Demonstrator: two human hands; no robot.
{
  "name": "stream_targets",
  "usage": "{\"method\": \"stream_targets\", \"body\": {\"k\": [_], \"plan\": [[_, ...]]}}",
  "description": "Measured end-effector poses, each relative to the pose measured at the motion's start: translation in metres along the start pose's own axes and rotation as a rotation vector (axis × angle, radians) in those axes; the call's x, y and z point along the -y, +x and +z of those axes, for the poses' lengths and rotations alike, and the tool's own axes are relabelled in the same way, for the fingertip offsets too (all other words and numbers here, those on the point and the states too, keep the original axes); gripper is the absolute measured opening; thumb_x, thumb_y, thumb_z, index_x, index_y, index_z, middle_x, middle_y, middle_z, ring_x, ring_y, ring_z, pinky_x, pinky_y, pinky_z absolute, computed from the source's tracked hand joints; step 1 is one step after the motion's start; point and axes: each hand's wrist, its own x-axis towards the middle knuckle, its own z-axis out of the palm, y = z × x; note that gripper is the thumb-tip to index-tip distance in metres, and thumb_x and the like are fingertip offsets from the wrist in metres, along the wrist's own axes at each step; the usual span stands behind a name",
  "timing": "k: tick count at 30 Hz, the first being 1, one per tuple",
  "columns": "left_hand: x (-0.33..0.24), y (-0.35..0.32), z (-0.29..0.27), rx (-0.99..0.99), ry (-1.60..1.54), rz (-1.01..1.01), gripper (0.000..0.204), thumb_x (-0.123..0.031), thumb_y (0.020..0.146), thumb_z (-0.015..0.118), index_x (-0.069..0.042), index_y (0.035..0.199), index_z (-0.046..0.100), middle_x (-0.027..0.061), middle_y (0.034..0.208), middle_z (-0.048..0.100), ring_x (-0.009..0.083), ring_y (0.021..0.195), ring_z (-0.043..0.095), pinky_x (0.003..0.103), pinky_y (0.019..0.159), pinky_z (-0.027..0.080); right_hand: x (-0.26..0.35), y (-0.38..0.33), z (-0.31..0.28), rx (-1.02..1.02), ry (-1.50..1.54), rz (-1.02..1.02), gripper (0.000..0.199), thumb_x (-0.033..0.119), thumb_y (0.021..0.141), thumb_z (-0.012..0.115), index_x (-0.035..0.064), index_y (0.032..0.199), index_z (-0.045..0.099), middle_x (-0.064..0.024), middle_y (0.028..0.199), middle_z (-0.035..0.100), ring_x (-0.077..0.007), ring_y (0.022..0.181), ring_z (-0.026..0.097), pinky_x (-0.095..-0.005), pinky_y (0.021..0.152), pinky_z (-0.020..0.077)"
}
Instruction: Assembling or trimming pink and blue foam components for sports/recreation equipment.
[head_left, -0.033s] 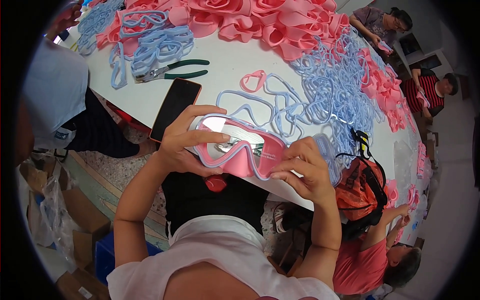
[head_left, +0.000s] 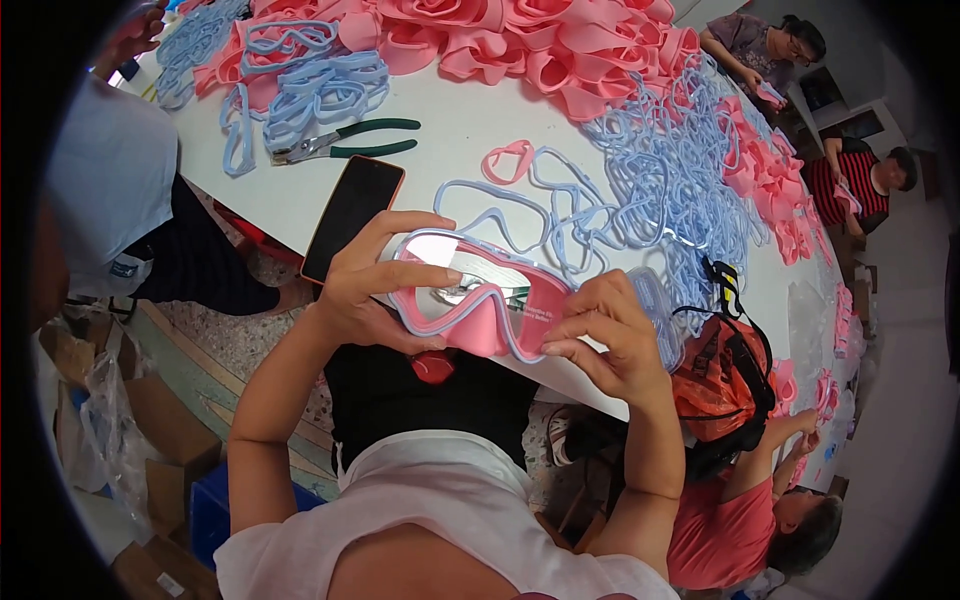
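Observation:
Just over the table's near edge, a pink diving mask with a light-blue rim and a clear lens is held between my hands. My left hand grips its left end, one finger lying across the lens and the thumb underneath. At the lower right edge, my right hand pinches the rim between bent fingers. Loose light-blue frames and a small pink loop lie just beyond the mask. A dark phone with an orange edge rests beyond my left hand.
Green-handled pliers lie past the phone. Heaps of pink mask skirts and light-blue frames cover the far table. An orange bag sits at the right edge. Another person stands left; several others work along the right.

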Motion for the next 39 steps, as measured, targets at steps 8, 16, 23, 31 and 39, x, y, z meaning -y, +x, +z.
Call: {"method": "stream_targets", "body": {"k": [8,16,23,31,39], "plan": [[0.001,-0.005,-0.003,-0.002,0.019,0.006,0.058,-0.022,0.052,0.092,-0.010,0.105,0.073,0.0233,0.121,0.060,0.0330,0.106,0.062,0.038,0.089,0.052,0.001,0.023,0.010,-0.186,0.222,0.358,0.019,0.012,0.086,0.072,0.0024,0.102,0.066,-0.0063,0.089,0.060,-0.0193,0.086,0.055,-0.0308,0.075,0.0454],[-0.008,-0.031,0.003,0.045,0.028,-0.032,0.066,-0.028,0.058,0.093,-0.011,0.115,0.064,0.0252,0.131,0.053,0.0355,0.117,0.056,0.040,0.095,0.048,-0.014,-0.007,0.026,0.038,0.747,0.715,0.022,0.013,0.094,0.065,-0.0021,0.110,0.065,-0.0020,0.092,0.065,-0.0074,0.082,0.058,-0.0235,0.075,0.0463],[0.007,-0.054,0.004,-0.089,0.031,-0.123,0.059,-0.033,0.064,0.089,-0.008,0.109,0.060,0.0263,0.126,0.054,0.0362,0.115,0.057,0.042,0.094,0.048,-0.058,0.017,0.013,0.059,0.233,0.500,0.022,0.013,0.092,0.066,0.0018,0.110,0.066,-0.0045,0.087,0.068,-0.0136,0.078,0.062,-0.0267,0.073,0.0489],[0.011,-0.069,-0.007,-0.342,0.003,-0.228,0.053,-0.031,0.071,0.084,-0.006,0.111,0.059,0.0254,0.125,0.052,0.0339,0.112,0.056,0.042,0.096,0.046,-0.172,0.063,0.004,0.337,-0.568,0.749,0.036,0.035,0.088,0.062,-0.0003,0.090,0.070,-0.0211,0.077,0.068,-0.0361,0.075,0.068,-0.0458,0.071,0.0511],[0.010,-0.081,-0.030,-0.356,0.017,-0.245,0.050,-0.030,0.074,0.084,-0.008,0.113,0.061,0.0210,0.130,0.050,0.0327,0.122,0.050,0.043,0.103,0.040,-0.181,0.047,-0.021,0.217,-0.251,1.035,0.035,0.028,0.070,0.083,0.0005,0.058,0.066,-0.0078,0.052,0.061,-0.0142,0.043,0.055,-0.0290,0.043,0.0431]]}}
